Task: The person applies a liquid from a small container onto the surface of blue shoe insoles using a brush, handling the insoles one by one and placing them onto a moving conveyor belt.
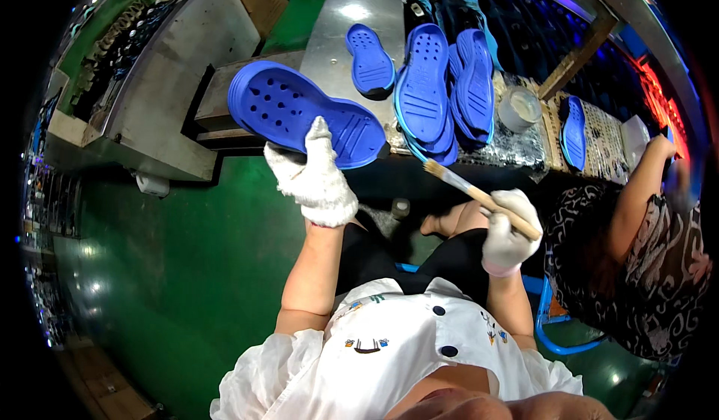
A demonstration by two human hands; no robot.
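Observation:
My left hand, in a white knit glove, grips a blue shoe sole with holes at its wide end. The thumb lies on the sole's top face; the other fingers are mostly hidden beneath it. In my right hand, also gloved in white, is a flat paintbrush with a wooden handle. Its pale bristles point up and left, apart from the held sole. Beyond the brush, a stack of blue soles rests on the bench, with another stack beside it on the right and a smaller sole on the left.
A white tub stands on the stained bench top right of the stacks. Farther right lies another blue sole, near a co-worker's arm. A conveyor belt carrying dark pieces runs behind. A metal cabinet stands at left.

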